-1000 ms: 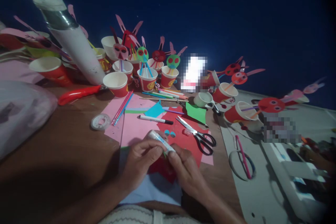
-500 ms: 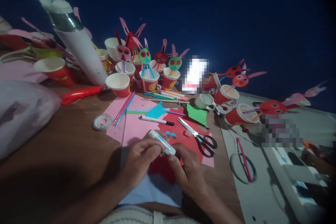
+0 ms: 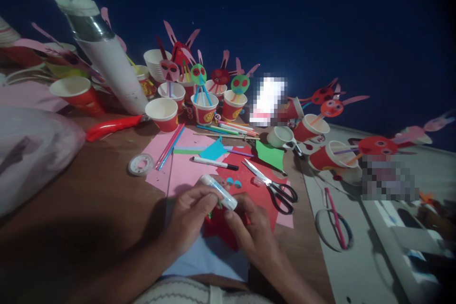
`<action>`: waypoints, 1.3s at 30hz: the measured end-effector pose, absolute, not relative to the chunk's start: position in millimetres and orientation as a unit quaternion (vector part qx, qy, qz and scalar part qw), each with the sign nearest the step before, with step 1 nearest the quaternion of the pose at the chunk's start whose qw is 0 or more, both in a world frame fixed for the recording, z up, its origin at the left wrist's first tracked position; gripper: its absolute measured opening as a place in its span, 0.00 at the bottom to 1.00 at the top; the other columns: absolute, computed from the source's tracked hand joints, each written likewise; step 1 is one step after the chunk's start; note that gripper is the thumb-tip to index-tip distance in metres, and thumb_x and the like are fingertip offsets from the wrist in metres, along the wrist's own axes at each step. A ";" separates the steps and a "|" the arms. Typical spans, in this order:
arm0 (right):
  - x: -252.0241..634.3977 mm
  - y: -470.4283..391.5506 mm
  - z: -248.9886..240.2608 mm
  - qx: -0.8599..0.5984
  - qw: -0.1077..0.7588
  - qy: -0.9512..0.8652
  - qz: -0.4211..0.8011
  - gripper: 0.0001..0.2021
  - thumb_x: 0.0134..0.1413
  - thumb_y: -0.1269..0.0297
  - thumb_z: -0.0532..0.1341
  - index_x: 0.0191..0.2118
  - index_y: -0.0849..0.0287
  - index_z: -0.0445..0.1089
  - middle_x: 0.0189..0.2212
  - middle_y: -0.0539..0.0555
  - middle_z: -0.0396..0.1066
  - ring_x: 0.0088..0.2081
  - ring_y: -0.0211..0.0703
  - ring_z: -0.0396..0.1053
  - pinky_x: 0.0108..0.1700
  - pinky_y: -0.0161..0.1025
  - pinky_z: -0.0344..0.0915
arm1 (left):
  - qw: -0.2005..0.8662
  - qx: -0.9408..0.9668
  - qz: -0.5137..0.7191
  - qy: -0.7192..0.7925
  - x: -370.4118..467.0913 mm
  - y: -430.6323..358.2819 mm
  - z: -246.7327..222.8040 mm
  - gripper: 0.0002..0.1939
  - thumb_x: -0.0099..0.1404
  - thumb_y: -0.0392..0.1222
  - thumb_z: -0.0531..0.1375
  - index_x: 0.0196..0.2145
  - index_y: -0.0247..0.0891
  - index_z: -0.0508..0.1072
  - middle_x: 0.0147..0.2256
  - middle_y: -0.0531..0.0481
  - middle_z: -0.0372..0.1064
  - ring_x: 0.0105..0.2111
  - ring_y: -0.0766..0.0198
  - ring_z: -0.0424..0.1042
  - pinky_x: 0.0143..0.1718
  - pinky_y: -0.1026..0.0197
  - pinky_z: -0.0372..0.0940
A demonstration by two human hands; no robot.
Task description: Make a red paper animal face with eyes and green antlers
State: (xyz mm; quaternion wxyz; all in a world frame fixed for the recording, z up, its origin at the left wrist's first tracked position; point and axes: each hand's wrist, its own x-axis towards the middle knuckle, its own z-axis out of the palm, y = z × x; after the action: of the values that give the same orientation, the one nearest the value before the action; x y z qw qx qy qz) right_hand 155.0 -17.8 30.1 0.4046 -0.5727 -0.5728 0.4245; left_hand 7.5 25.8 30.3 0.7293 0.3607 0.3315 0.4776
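A white, partly clear glue stick (image 3: 221,194) slants between my hands above a sheet of red paper (image 3: 261,194). My left hand (image 3: 194,211) is closed round its upper part, thumb against fingers. A tiny green scrap shows under the left thumb, partly hidden. My right hand (image 3: 251,223) is closed at the lower end of the glue stick, thumb and fingers curled around it. Just beyond lie two small blue half-discs (image 3: 234,183) and a small clear cap-like piece (image 3: 258,181). Black-handled scissors (image 3: 281,194) rest partly spread on the red paper, right of my hands.
Behind stand red paper cups (image 3: 162,115) with paper bunny faces on straws. A marker (image 3: 215,163), pink paper (image 3: 187,171), green paper (image 3: 270,156) and a tape roll (image 3: 140,165) lie ahead. At left are a red-handled knife (image 3: 114,127) and a plastic bag (image 3: 35,152).
The view has shifted slightly, so the objects sit a little further right. Both hands keep nearly the same pose around the glue stick.
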 end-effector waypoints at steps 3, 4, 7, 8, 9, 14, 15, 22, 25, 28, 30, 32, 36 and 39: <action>153.0 -19.1 29.7 -0.560 0.413 -0.541 0.472 0.15 0.59 0.54 0.53 0.29 0.61 0.64 0.20 0.48 0.60 0.22 0.34 0.56 0.26 0.32 0.52 | 0.733 0.366 0.474 0.321 7.7 24.7 29.6 0.05 0.57 0.40 0.62 0.27 0.38 0.78 0.37 0.47 0.72 0.41 0.60 0.69 0.45 0.60 0.62; 150.8 -19.2 28.3 -0.540 0.421 -0.487 0.543 0.18 0.59 0.51 0.51 0.26 0.60 0.62 0.17 0.47 0.57 0.20 0.33 0.54 0.24 0.31 0.51 | 0.739 0.364 0.471 0.314 7.7 24.2 29.3 0.05 0.57 0.40 0.62 0.27 0.38 0.77 0.36 0.47 0.72 0.39 0.60 0.69 0.44 0.59 0.62; 143.8 -17.8 22.7 -0.434 0.402 -0.271 0.759 0.25 0.55 0.40 0.46 0.21 0.58 0.54 0.12 0.42 0.46 0.13 0.29 0.42 0.16 0.29 0.42 | 0.760 0.356 0.455 0.299 7.7 22.8 28.6 0.05 0.58 0.41 0.62 0.28 0.39 0.77 0.40 0.46 0.71 0.37 0.59 0.70 0.44 0.55 0.63; 142.6 -17.2 21.3 -0.410 0.388 -0.227 0.794 0.27 0.53 0.37 0.45 0.21 0.57 0.52 0.11 0.41 0.44 0.12 0.29 0.39 0.15 0.29 0.39 | 0.760 0.359 0.451 0.300 7.5 22.6 28.4 0.06 0.58 0.41 0.61 0.28 0.39 0.77 0.41 0.46 0.71 0.39 0.58 0.70 0.46 0.54 0.62; 142.3 -16.5 20.4 -0.405 0.379 -0.218 0.803 0.28 0.52 0.35 0.44 0.20 0.56 0.51 0.10 0.41 0.43 0.12 0.29 0.38 0.14 0.30 0.38 | 0.755 0.366 0.452 0.302 7.3 22.4 28.1 0.06 0.58 0.41 0.61 0.28 0.39 0.77 0.42 0.46 0.70 0.41 0.57 0.69 0.49 0.53 0.61; 151.6 -15.6 24.8 -0.554 0.415 -0.487 0.533 0.22 0.59 0.47 0.49 0.25 0.60 0.62 0.17 0.47 0.56 0.20 0.34 0.54 0.22 0.32 0.49 | 0.733 0.376 0.466 0.324 6.3 23.6 27.7 0.06 0.58 0.41 0.61 0.28 0.40 0.77 0.44 0.47 0.70 0.46 0.57 0.67 0.53 0.55 0.57; 153.7 -15.9 26.3 -0.567 0.415 -0.529 0.476 0.17 0.58 0.50 0.52 0.29 0.60 0.64 0.19 0.47 0.58 0.21 0.34 0.55 0.24 0.32 0.50 | 0.730 0.371 0.468 0.333 6.4 23.9 27.6 0.05 0.58 0.41 0.61 0.28 0.40 0.77 0.44 0.47 0.70 0.45 0.57 0.67 0.51 0.56 0.59; 146.3 -16.3 24.5 -0.547 0.439 -0.420 0.576 0.22 0.60 0.49 0.48 0.23 0.59 0.59 0.14 0.45 0.53 0.17 0.32 0.50 0.20 0.31 0.48 | 0.742 0.382 0.454 0.313 8.1 22.6 25.6 0.06 0.59 0.39 0.61 0.28 0.38 0.77 0.33 0.48 0.73 0.37 0.60 0.70 0.45 0.59 0.61; 140.9 -13.7 19.7 -0.475 0.421 -0.229 0.738 0.27 0.55 0.39 0.46 0.21 0.58 0.55 0.10 0.41 0.44 0.13 0.29 0.40 0.15 0.30 0.39 | 0.769 0.374 0.437 0.279 9.0 22.1 24.9 0.07 0.61 0.40 0.59 0.30 0.38 0.76 0.28 0.48 0.73 0.33 0.60 0.71 0.42 0.56 0.63; 143.0 -12.2 18.4 -0.491 0.422 -0.267 0.714 0.28 0.55 0.38 0.45 0.20 0.59 0.56 0.10 0.42 0.45 0.13 0.29 0.42 0.15 0.30 0.41 | 0.751 0.365 0.458 0.306 9.8 22.9 25.1 0.06 0.60 0.39 0.60 0.29 0.38 0.77 0.32 0.48 0.74 0.37 0.60 0.71 0.46 0.58 0.61; 145.5 -12.6 18.9 -0.527 0.456 -0.385 0.605 0.24 0.58 0.44 0.48 0.24 0.60 0.62 0.14 0.45 0.55 0.16 0.31 0.52 0.20 0.30 0.50 | 0.736 0.354 0.471 0.333 10.4 23.9 25.6 0.05 0.58 0.40 0.62 0.28 0.38 0.77 0.36 0.48 0.74 0.41 0.59 0.70 0.49 0.58 0.59; 145.6 -13.1 18.5 -0.545 0.488 -0.458 0.505 0.14 0.56 0.52 0.56 0.34 0.60 0.64 0.24 0.49 0.65 0.24 0.34 0.60 0.27 0.31 0.57 | 0.741 0.337 0.470 0.342 10.9 24.7 26.4 0.05 0.57 0.42 0.63 0.28 0.38 0.77 0.38 0.47 0.73 0.43 0.58 0.69 0.50 0.57 0.59; 139.5 -11.9 13.7 -0.575 0.503 -0.461 0.452 0.13 0.52 0.60 0.61 0.42 0.58 0.62 0.33 0.52 0.68 0.32 0.38 0.64 0.33 0.34 0.61 | 0.740 0.330 0.464 0.358 11.3 25.0 27.4 0.06 0.56 0.42 0.63 0.27 0.37 0.76 0.40 0.46 0.72 0.40 0.59 0.69 0.43 0.60 0.62; 139.6 -8.3 12.2 -0.595 0.515 -0.442 0.430 0.10 0.53 0.61 0.60 0.39 0.59 0.63 0.31 0.51 0.67 0.30 0.37 0.63 0.32 0.34 0.61 | 0.728 0.340 0.453 0.386 10.7 24.3 26.7 0.06 0.56 0.42 0.62 0.27 0.37 0.75 0.33 0.48 0.72 0.30 0.65 0.67 0.33 0.65 0.62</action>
State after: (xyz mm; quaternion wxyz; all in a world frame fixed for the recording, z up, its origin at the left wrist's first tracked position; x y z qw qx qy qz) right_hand 139.6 -8.3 12.2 0.5152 -0.5951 -0.4425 0.4297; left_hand 10.7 24.3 26.7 0.7279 0.3402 0.3862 0.4531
